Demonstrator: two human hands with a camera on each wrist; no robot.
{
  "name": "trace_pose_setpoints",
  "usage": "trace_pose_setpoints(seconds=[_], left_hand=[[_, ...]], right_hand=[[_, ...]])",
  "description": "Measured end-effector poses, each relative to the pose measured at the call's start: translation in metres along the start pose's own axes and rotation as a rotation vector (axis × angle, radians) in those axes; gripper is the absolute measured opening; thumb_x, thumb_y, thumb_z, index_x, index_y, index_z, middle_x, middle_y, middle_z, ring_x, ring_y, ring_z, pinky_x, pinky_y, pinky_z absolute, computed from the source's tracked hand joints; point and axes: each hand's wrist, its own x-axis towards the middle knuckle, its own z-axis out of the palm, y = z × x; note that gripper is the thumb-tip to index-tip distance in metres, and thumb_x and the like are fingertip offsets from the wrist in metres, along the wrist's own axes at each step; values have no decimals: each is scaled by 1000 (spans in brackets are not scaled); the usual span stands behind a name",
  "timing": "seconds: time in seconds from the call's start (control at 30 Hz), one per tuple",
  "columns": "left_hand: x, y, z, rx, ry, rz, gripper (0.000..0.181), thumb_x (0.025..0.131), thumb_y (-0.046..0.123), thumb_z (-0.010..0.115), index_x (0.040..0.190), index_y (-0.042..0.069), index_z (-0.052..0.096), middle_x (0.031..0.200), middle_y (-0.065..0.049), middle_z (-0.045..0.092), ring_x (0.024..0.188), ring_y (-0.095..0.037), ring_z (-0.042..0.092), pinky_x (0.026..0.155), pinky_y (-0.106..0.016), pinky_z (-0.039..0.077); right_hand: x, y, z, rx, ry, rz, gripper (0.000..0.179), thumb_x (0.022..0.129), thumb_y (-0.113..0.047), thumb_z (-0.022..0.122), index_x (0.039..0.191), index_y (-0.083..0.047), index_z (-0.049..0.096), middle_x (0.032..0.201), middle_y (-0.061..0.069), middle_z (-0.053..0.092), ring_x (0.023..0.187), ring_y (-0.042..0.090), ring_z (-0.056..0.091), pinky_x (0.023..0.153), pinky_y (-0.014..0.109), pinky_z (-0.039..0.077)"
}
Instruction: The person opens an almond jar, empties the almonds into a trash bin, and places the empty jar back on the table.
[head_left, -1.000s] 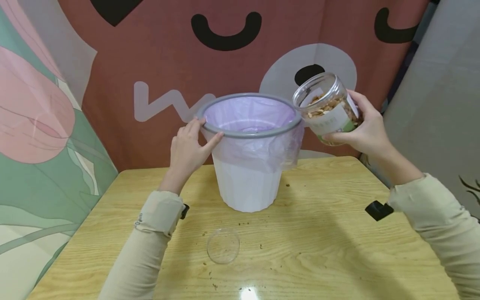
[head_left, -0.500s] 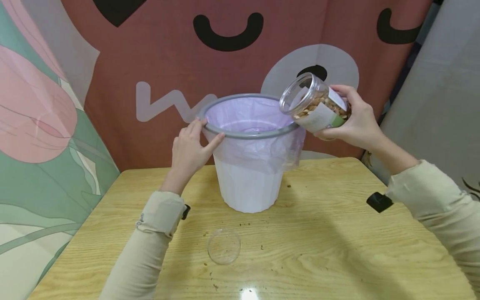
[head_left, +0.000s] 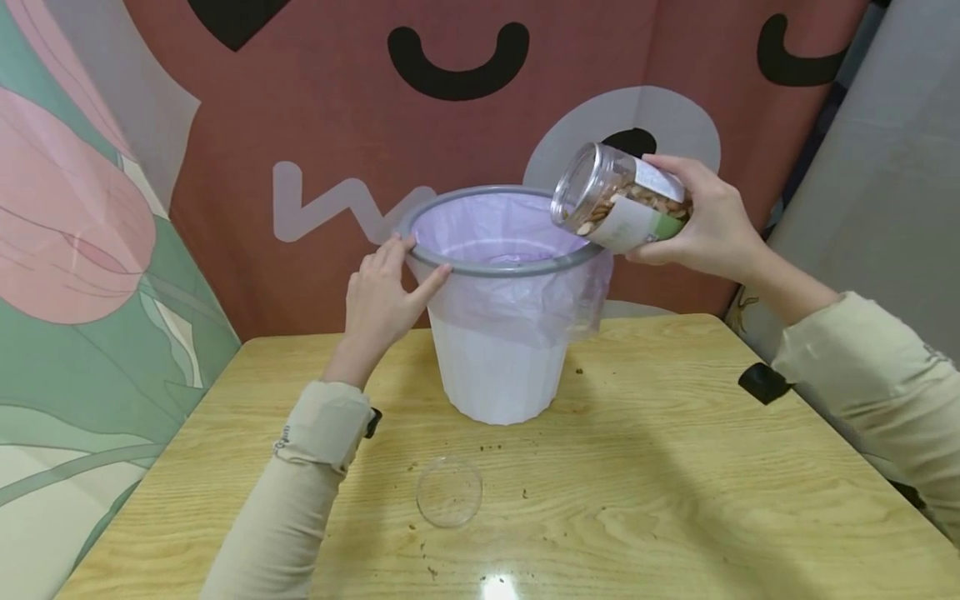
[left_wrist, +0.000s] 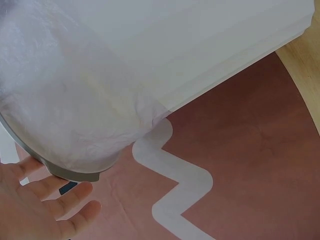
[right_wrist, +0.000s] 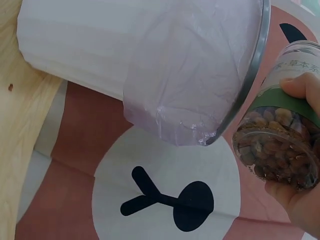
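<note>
My right hand (head_left: pixel 712 217) grips a clear plastic jar of nuts (head_left: pixel 626 218) with a white and green label. The jar is tilted, its uncapped mouth pointing left over the right side of the trash can's grey rim (head_left: pixel 517 269). Brown nuts (right_wrist: pixel 280 150) are heaped toward its base in the right wrist view. My left hand (head_left: pixel 380 296) holds the rim on the left, two fingers reaching over it and the thumb against its outer side. A translucent purple bag (head_left: pixel 502 225) lines the white trash can (head_left: pixel 498 371), which stands upright on the table.
A clear round lid (head_left: pixel 449 492) lies on the wooden table (head_left: pixel 675 483) in front of the trash can. Small brown crumbs (head_left: pixel 491 447) are scattered around it. A printed curtain (head_left: pixel 300 108) hangs just behind the table's far edge.
My right hand has carried the jar left to the trash can's rim and tipped it further toward horizontal, its nuts shifting toward the mouth. My left hand keeps its place on the rim.
</note>
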Motion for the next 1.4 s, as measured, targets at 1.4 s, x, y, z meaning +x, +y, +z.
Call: trace_pose_setpoints(seconds=[1.4], left_hand=[[-2, 1, -1, 7, 14, 17, 70, 83, 58, 47, 132, 7, 43, 137, -14, 37, 113, -35, 43, 78, -49, 38]], right_hand=[[23, -8, -9, -162, -172, -95, 92, 54, -7, 84, 135, -8, 38, 125, 19, 41, 107, 37, 36, 79, 54, 28]])
